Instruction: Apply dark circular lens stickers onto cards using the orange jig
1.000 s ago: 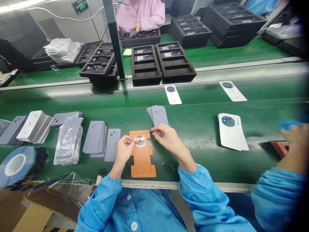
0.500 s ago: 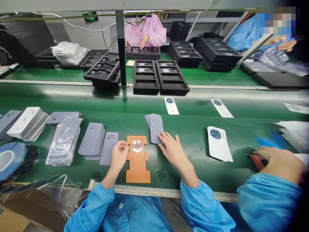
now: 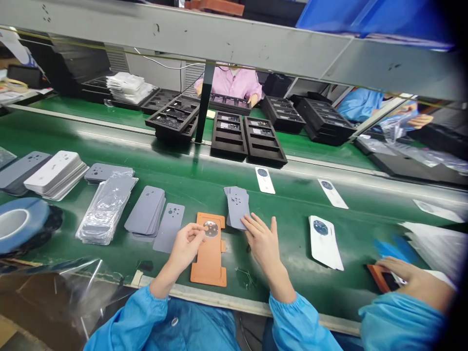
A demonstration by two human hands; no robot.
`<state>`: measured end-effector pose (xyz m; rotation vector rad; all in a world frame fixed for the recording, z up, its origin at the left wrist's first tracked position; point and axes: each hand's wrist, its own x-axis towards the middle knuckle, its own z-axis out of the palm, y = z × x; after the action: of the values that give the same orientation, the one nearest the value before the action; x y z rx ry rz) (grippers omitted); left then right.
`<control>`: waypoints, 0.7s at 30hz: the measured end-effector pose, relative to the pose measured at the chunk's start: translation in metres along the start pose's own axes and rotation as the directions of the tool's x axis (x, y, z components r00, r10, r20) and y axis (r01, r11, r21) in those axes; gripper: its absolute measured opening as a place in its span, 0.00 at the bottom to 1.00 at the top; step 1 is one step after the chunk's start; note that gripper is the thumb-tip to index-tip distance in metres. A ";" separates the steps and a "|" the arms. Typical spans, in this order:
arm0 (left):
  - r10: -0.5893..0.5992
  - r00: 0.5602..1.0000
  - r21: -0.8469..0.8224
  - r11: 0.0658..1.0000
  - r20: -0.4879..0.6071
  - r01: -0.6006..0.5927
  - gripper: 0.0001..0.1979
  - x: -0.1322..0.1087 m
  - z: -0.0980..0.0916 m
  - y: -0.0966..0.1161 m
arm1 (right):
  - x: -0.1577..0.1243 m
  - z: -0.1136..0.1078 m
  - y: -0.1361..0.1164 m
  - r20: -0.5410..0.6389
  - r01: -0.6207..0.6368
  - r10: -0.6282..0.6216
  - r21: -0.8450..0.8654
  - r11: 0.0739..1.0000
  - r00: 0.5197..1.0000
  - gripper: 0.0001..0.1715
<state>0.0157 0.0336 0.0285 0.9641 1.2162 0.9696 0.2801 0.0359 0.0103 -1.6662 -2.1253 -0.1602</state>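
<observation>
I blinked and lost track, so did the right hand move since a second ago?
Yes. The right hand went from pinching beside the orange jig to lying flat on the grey stack, farther from the jig.

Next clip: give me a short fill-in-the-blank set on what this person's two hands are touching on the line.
1. The left hand touches the ____ jig beside its round window.
2. The right hand lies flat, with its fingertips on a stack of ____ sheets.
3. Jig and sheets both lie on a ____ belt.

Missing words: orange; grey; green
</observation>
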 end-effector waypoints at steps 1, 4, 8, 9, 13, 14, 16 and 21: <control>-0.028 0.999 -0.001 1.000 0.043 0.028 0.18 -0.002 0.001 0.002 | 0.000 -0.006 -0.006 -0.049 -0.006 0.006 0.005 1.000 0.999 0.21; -0.081 0.985 -0.034 0.996 0.151 0.087 0.27 -0.007 0.005 0.008 | -0.006 -0.019 -0.033 -0.105 0.052 -0.046 0.048 0.998 0.993 0.23; -0.067 0.984 -0.160 0.983 0.167 0.094 0.32 -0.011 0.001 0.008 | -0.019 -0.019 -0.066 -0.011 0.263 -0.264 0.144 0.954 0.964 0.21; -0.061 0.987 -0.175 0.981 0.152 0.088 0.29 -0.012 -0.001 0.007 | -0.022 -0.017 -0.070 0.012 0.301 -0.308 0.178 0.937 0.951 0.18; -0.046 0.994 -0.127 0.990 0.099 0.059 0.23 -0.013 -0.011 -0.006 | -0.023 -0.014 -0.075 0.026 0.332 -0.358 0.312 0.890 0.933 0.29; -0.037 0.995 -0.101 0.994 0.091 0.047 0.24 -0.014 -0.012 -0.009 | -0.021 -0.014 -0.074 0.014 0.319 -0.345 0.348 0.882 0.939 0.32; -0.020 0.997 -0.042 0.999 0.079 0.023 0.25 -0.017 -0.013 -0.014 | -0.015 -0.015 -0.072 0.001 0.238 -0.263 0.419 0.876 0.965 0.34; 0.029 0.998 0.251 0.967 0.054 -0.042 0.24 -0.027 -0.011 -0.020 | 0.006 -0.011 -0.068 0.117 -0.123 0.072 0.533 0.837 0.991 0.42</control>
<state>0.0038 0.0025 0.0168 1.2065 1.3041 0.8259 0.2171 0.0191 0.0341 -1.4461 -1.8961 0.5163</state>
